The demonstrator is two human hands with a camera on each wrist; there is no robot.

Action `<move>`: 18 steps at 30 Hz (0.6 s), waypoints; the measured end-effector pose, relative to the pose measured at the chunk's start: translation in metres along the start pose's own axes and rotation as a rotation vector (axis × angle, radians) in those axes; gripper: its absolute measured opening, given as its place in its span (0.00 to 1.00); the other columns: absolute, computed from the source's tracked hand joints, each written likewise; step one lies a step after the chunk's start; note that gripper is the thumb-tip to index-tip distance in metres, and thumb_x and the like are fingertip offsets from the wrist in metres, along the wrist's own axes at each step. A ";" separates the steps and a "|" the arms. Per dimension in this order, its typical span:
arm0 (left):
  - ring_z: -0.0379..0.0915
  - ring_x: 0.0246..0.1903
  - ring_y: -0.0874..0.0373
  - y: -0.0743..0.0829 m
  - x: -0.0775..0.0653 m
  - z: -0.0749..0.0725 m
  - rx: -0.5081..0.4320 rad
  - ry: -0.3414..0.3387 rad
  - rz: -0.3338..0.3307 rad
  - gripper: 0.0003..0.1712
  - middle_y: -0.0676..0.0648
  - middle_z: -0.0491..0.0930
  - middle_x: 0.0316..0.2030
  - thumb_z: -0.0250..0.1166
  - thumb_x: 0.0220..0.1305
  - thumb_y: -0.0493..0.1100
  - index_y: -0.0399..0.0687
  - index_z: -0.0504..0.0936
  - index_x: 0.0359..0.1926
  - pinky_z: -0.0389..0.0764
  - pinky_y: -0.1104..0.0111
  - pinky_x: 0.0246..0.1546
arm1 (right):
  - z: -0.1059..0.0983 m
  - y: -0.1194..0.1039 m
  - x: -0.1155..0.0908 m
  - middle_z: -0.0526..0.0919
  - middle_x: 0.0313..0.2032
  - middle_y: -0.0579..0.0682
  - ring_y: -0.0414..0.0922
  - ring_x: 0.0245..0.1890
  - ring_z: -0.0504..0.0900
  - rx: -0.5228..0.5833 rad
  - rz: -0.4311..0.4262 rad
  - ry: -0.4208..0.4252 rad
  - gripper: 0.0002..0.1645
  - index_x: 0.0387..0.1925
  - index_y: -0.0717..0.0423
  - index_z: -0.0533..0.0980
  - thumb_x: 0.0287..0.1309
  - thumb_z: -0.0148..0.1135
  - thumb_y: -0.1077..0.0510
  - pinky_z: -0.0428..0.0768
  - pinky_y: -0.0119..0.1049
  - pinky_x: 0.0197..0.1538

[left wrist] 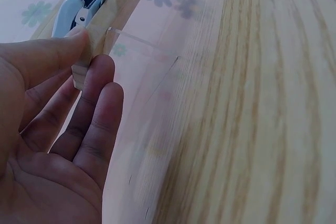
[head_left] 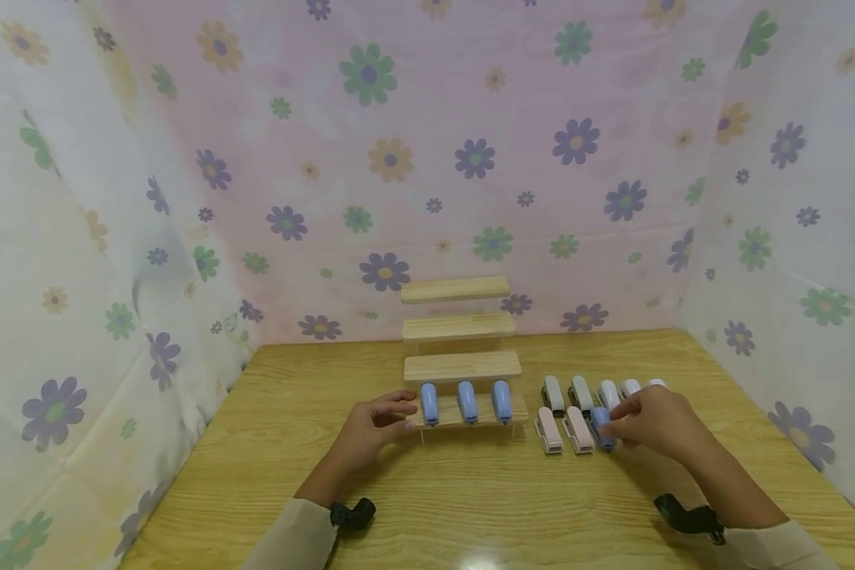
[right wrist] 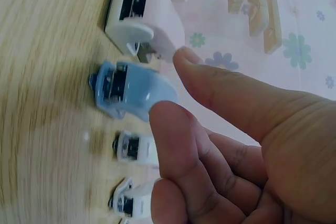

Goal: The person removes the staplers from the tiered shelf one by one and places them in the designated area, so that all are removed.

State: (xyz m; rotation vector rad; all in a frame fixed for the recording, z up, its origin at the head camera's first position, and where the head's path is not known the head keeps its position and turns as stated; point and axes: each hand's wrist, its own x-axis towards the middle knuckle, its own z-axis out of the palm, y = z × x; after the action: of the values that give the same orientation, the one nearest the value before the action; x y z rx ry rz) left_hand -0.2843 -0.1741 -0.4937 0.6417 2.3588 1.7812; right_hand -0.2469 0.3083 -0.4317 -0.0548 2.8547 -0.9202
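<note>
My left hand (head_left: 376, 431) pinches the left end of the lowest board of a tiered wooden rack (head_left: 463, 366), thumb above and fingers beneath. Three light-blue staplers (head_left: 466, 402) stand in a row on that board; part of one blue stapler (left wrist: 68, 17) shows beyond the thumb in the left wrist view. On the table to the right, my right hand (head_left: 651, 423) is at another blue stapler (right wrist: 139, 90). Its thumb and index finger are spread apart near the stapler's far end. Whether they touch it is hard to tell.
Left of that blue stapler lie two pink staplers (head_left: 579, 431). Behind them are two grey-green staplers (head_left: 580, 394) and several white staplers (head_left: 608, 394), partly hidden by the right hand. Flowered cloth (head_left: 427, 158) surrounds the wooden table (head_left: 470, 507) at the back and sides.
</note>
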 end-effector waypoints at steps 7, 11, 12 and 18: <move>0.79 0.61 0.49 0.003 0.001 -0.001 0.005 0.006 -0.013 0.17 0.49 0.75 0.70 0.72 0.68 0.46 0.49 0.88 0.56 0.83 0.71 0.52 | 0.001 -0.016 -0.003 0.90 0.33 0.46 0.41 0.29 0.87 -0.025 -0.053 0.048 0.31 0.48 0.61 0.86 0.56 0.76 0.39 0.86 0.49 0.38; 0.80 0.61 0.49 0.005 0.000 0.000 0.004 0.017 -0.009 0.16 0.47 0.76 0.69 0.72 0.67 0.44 0.48 0.88 0.55 0.83 0.71 0.52 | 0.001 -0.022 -0.003 0.90 0.34 0.45 0.41 0.30 0.86 -0.032 -0.072 0.063 0.32 0.49 0.61 0.86 0.56 0.76 0.38 0.84 0.44 0.35; 0.80 0.60 0.48 0.005 0.000 0.000 0.005 0.020 -0.007 0.16 0.47 0.76 0.69 0.72 0.67 0.44 0.48 0.88 0.54 0.83 0.72 0.52 | 0.002 -0.023 -0.003 0.90 0.35 0.45 0.41 0.30 0.85 -0.036 -0.077 0.068 0.33 0.50 0.60 0.86 0.56 0.76 0.37 0.84 0.43 0.34; 0.81 0.58 0.46 0.004 0.001 0.001 -0.010 0.026 -0.002 0.16 0.44 0.76 0.68 0.73 0.66 0.42 0.46 0.89 0.54 0.84 0.72 0.49 | 0.002 -0.038 -0.001 0.90 0.41 0.49 0.45 0.36 0.85 -0.058 -0.117 0.095 0.34 0.50 0.58 0.87 0.55 0.75 0.34 0.84 0.42 0.34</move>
State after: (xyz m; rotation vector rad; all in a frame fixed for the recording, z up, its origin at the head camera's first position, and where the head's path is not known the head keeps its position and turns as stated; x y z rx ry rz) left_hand -0.2840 -0.1722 -0.4899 0.6187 2.3645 1.8103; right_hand -0.2455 0.2769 -0.4109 -0.1918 2.9942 -0.8837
